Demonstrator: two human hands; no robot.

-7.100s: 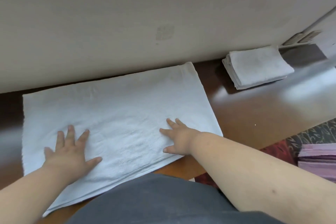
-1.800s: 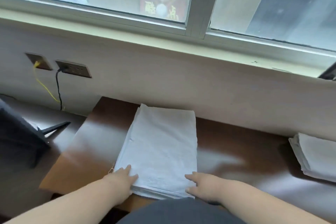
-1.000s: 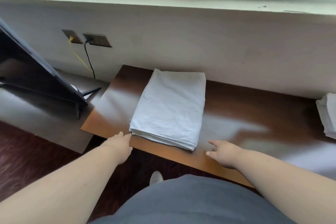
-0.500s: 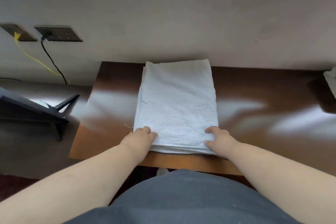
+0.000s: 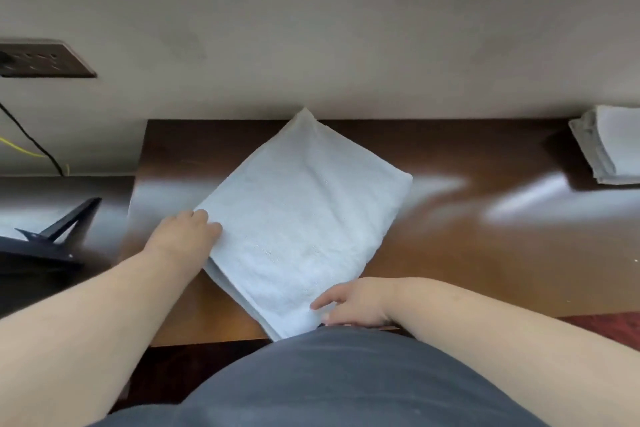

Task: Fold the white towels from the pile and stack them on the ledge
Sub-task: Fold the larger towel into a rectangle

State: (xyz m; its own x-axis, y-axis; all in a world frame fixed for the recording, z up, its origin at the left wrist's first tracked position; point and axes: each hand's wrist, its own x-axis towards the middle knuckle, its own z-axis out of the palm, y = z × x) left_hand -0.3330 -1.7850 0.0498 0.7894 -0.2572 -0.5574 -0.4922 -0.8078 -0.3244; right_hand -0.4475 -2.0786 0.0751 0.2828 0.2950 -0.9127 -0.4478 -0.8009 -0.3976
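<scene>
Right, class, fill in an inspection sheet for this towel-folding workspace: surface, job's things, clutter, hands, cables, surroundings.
Surface: glossy brown wooden ledge against the wall, with glare streaks.
Job's things: folded white towel lying skewed on the ledge; stack of folded towels at far right.
Clutter: nothing seen on the ledge.
Hands: left hand grips the towel's left corner; right hand holds its near corner.
Cables: black cable and yellow cable on the wall at left.
Surroundings: dark socket plate, black stand at left, beige wall.
</scene>
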